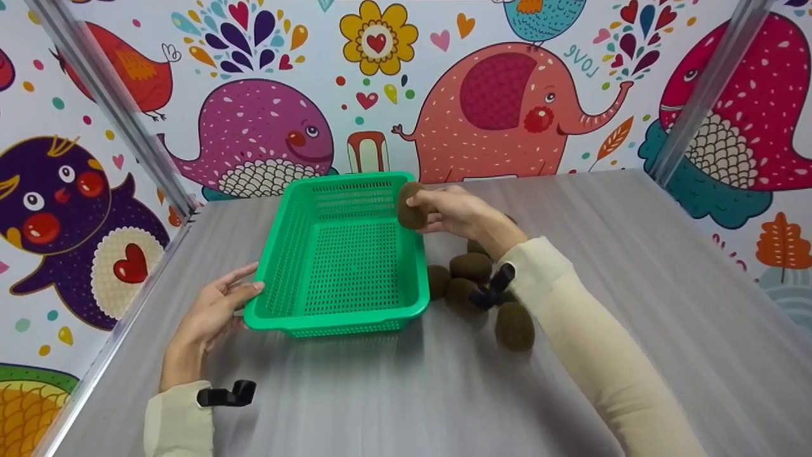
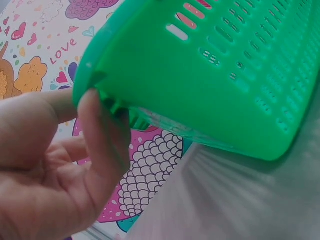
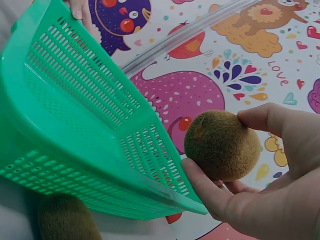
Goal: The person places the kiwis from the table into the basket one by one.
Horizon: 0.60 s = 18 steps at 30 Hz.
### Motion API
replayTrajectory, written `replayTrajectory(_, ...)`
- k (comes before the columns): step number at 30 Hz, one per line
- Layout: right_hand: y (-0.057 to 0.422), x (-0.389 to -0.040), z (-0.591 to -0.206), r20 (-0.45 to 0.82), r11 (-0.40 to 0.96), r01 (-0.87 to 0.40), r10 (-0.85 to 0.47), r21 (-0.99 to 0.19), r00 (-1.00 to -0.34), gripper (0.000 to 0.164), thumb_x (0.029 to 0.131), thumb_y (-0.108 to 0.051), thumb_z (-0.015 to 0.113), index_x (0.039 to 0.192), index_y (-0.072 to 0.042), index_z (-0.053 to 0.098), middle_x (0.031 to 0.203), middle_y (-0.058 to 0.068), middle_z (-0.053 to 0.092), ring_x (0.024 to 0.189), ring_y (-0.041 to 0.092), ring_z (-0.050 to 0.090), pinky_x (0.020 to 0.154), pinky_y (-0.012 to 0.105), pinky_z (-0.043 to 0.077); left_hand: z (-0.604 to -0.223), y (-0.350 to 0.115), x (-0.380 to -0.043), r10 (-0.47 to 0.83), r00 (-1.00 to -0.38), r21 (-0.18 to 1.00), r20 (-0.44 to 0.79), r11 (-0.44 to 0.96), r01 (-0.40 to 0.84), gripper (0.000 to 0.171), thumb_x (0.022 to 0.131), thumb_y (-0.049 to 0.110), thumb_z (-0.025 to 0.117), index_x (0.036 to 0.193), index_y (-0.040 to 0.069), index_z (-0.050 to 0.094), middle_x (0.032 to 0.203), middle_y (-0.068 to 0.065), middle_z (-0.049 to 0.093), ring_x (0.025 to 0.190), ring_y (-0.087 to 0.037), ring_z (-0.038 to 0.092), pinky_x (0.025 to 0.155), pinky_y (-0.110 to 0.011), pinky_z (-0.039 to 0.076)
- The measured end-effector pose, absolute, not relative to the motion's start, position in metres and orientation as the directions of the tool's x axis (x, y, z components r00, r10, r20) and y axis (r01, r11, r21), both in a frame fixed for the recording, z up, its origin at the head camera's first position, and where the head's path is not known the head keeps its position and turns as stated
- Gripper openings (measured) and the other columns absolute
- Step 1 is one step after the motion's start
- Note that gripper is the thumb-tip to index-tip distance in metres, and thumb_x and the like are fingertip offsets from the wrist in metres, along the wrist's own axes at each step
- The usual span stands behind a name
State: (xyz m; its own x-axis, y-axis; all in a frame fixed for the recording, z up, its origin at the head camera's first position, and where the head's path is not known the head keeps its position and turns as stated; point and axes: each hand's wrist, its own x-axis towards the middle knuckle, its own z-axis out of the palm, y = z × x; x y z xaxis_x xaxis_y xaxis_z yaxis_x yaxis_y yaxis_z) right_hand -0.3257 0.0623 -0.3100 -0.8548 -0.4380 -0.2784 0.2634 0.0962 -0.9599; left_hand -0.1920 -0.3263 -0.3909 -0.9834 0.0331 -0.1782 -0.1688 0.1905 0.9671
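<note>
A green plastic basket (image 1: 355, 266) with slotted walls stands on the table, its bottom bare. My left hand (image 1: 219, 308) grips its left rim near the front corner, the thumb on top and other fingers under the edge. In the left wrist view the fingertips (image 2: 92, 107) meet the rim's underside. My right hand (image 1: 460, 212) holds a brown fuzzy kiwi (image 1: 412, 206) between thumb and fingers, over the basket's right rim toward the back. Several more kiwis (image 1: 471, 267) lie together right of the basket, partly hidden by the right wrist and its black camera mount.
The grey wood-grain table (image 1: 355, 393) runs back to a wall (image 1: 393, 127) printed with cartoon animals. Metal posts (image 1: 120, 108) stand at the back corners. One kiwi (image 1: 514, 327) lies nearest the front, beside the right sleeve (image 1: 590, 330).
</note>
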Motion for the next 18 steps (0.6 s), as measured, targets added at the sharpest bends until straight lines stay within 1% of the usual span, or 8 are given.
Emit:
replayTrajectory(5, 0.048, -0.332, -0.315, -0.284, 0.069, 0.282, -0.422, -0.957, -0.861, 0.047, 0.099, -0.02, 0.061, 0.141, -0.002, 0.05, 0.132, 0.015, 0.059, 0.121, 0.029, 0.063, 0.106, 0.041, 0.051, -0.391, -0.327, -0.193, 0.039, -0.983, 0.969, -0.179, 0.179, -0.169, 0.071, 0.102, 0.03, 0.06, 0.16, 0.009, 0.023, 0.114, 0.007, 0.066, 0.088, -0.008, 0.071, 0.071, -0.029, 0.061)
replayTrajectory(10, 0.033, -0.34, -0.322, -0.317, 0.058, 0.323, -0.41, -0.945, -0.855, 0.052, 0.098, -0.02, 0.063, 0.143, -0.002, 0.046, 0.143, 0.016, 0.05, 0.131, 0.032, 0.056, 0.107, 0.043, 0.05, -0.393, -0.327, -0.193, 0.04, -0.983, 0.971, -0.182, 0.162, -0.173, 0.072, 0.102, 0.029, 0.06, 0.16, 0.008, 0.022, 0.113, 0.007, 0.067, 0.091, -0.008, 0.071, 0.074, -0.029, 0.062)
replayTrajectory(14, 0.022, -0.346, -0.326, -0.342, 0.048, 0.352, -0.39, -0.935, -0.855, 0.055, 0.098, -0.02, 0.065, 0.144, -0.003, 0.041, 0.146, 0.015, 0.046, 0.131, 0.031, 0.054, 0.105, 0.042, 0.052, -0.393, -0.328, -0.192, 0.037, -0.982, 0.969, -0.187, 0.171, -0.178, 0.072, 0.102, 0.03, 0.06, 0.16, 0.008, 0.023, 0.113, 0.008, 0.067, 0.091, -0.008, 0.071, 0.074, -0.029, 0.062)
replayTrajectory(18, 0.013, -0.35, -0.327, -0.342, 0.021, 0.361, -0.377, -0.932, -0.861, 0.054, 0.098, -0.02, 0.065, 0.143, -0.004, 0.042, 0.144, 0.015, 0.046, 0.129, 0.03, 0.055, 0.103, 0.041, 0.053, -0.393, -0.327, -0.192, 0.039, -0.981, 0.968, -0.19, 0.172, -0.181, 0.072, 0.102, 0.031, 0.06, 0.16, 0.009, 0.023, 0.112, 0.008, 0.067, 0.09, -0.008, 0.071, 0.074, -0.029, 0.062)
